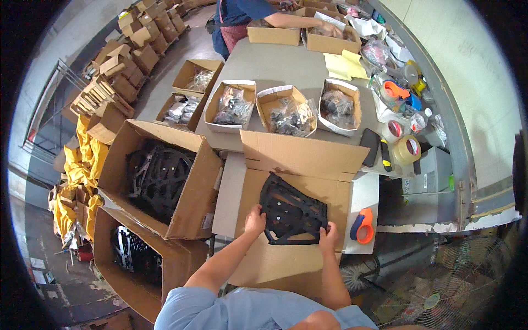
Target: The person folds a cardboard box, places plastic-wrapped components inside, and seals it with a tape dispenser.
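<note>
Frame of black openwork (293,215) sits between my two hands on the feed, over the middle of an opened carton (341,198) whose far flap stands up behind it. I have the left grip (256,220) closed on its left edge, about halfway along that side, and the right grip (329,237) clamped at its lower right corner. Most of the piece lies beyond the right grip, with its upper left corner reaching farthest from me. From here I cannot tell whether its underside rests on the cardboard.

To my right, just beside the carton, I see an orange and blue tape cutter (362,226). On my left, a large box (190,203) holds more black openwork pieces, and a lower box (184,261) next to it has dark parts inside. Past the raised flap, the grey surface (275,60) carries three small boxes of bagged parts in a row, with a dark case (370,147) and a clear tape roll (407,150) off to their right. At the far end, a co-worker (247,11) reaches into a carton.
</note>
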Tool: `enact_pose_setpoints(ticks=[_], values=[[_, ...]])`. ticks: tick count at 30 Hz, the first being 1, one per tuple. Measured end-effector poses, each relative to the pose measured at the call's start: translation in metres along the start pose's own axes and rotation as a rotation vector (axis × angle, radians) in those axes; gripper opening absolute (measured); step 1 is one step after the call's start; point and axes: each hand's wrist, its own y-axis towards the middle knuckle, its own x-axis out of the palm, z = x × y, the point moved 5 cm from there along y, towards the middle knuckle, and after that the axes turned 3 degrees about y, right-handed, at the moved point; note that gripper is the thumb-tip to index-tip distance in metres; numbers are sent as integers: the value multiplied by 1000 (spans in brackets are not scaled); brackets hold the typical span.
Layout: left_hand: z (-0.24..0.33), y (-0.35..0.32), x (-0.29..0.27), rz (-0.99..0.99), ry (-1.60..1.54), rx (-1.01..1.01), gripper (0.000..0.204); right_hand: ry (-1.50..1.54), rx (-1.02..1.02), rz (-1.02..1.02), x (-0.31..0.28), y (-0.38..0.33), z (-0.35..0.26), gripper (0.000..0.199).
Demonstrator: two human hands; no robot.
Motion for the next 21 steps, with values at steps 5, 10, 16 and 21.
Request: enact_pose_setpoints(ticks=[5,10,16,21], values=[[11,1,-12,158,1,147,24,213,19,106,0,2,-7,34],[0,55,-3,169,-138,40,20,-49,-81,114,27,20,-36,32],[-7,54,-3,100,-192,-21,26,47,23,105,22,24,-39,30],[-29,7,9,-41,-498,-198,26,187,-24,35,-1,36,-38,30]])
